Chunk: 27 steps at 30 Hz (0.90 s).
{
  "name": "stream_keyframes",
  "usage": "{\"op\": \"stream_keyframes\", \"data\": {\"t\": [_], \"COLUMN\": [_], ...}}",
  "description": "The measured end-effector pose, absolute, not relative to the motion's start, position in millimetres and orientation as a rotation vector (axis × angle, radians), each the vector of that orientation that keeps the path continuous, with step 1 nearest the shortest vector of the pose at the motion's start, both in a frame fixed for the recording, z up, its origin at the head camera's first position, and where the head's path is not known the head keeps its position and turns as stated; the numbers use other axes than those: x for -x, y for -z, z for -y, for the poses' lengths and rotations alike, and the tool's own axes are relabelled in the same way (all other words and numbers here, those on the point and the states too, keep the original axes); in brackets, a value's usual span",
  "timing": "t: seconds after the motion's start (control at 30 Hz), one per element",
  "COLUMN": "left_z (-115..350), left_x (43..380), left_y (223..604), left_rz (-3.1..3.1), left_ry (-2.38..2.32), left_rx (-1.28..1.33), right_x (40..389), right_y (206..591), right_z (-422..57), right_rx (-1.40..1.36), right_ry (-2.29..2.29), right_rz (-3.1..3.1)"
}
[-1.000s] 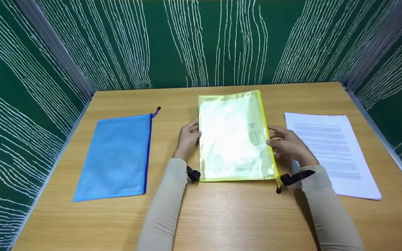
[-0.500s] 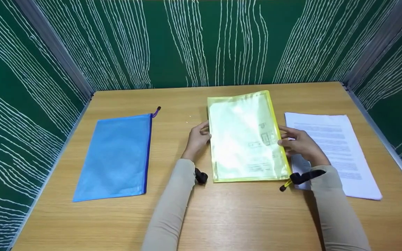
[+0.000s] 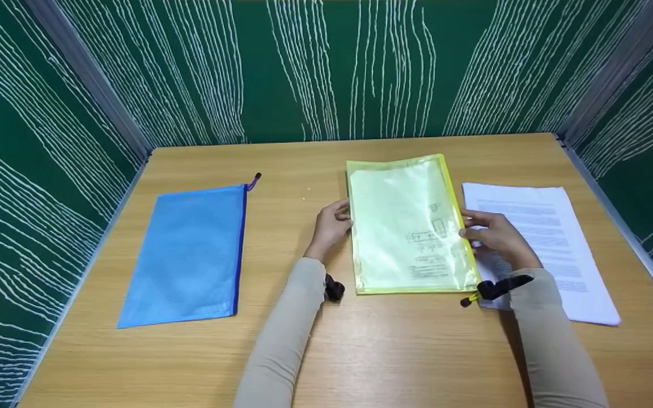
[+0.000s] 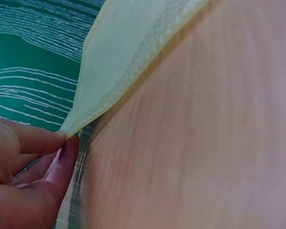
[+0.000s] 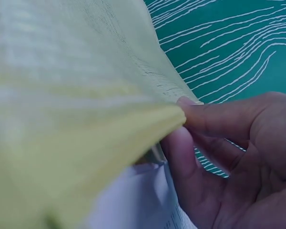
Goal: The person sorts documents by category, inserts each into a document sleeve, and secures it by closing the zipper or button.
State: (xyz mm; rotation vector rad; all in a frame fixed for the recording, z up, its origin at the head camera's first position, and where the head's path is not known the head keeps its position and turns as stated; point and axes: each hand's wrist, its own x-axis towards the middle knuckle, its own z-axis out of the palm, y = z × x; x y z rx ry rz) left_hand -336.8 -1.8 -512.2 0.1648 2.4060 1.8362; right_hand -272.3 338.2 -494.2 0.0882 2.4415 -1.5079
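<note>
A translucent yellow zip folder (image 3: 400, 226) with printed paper showing through it is held between both hands, right of the table's middle. The left hand (image 3: 331, 229) pinches its left edge between thumb and fingers; the left wrist view shows this pinch on the folder's edge (image 4: 109, 71). On the other side the right hand (image 3: 496, 238) pinches the right edge, where the zip runs. In the right wrist view the thumb and finger of that hand (image 5: 229, 157) grip the yellow border (image 5: 148, 124). A yellow pull with a dark end (image 3: 468, 300) hangs at the lower right corner.
A blue zip folder (image 3: 185, 255) with a purple pull lies at the left of the wooden table (image 3: 383, 351). At the right lies a stack of printed sheets (image 3: 553, 255), partly under the right hand. Green walls (image 3: 281, 68) with white lines enclose the table's back and sides.
Both hands have carried the yellow zip folder to the right, towards the printed sheets, and it has come slightly lower in the view. The blue folder and the sheets stay put.
</note>
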Motion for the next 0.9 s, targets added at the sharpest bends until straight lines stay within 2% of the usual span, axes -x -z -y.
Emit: {"op": "stream_keyframes", "data": {"t": [0.6, 0.9], "left_z": [-0.2, 5.7], "left_x": [335.4, 332.8], "left_y": [508.8, 507.9], "left_rz": [-2.432, -2.405], "left_ry": [-1.801, -1.754], "left_rx": [-0.168, -0.179], "right_x": [275.3, 272.4], "right_y": [493.6, 492.3], "right_z": [-338.3, -337.6], "right_rx": [-0.204, -0.144], "right_ry": [1.359, 1.369], "right_rz": [-2.47, -2.494]}}
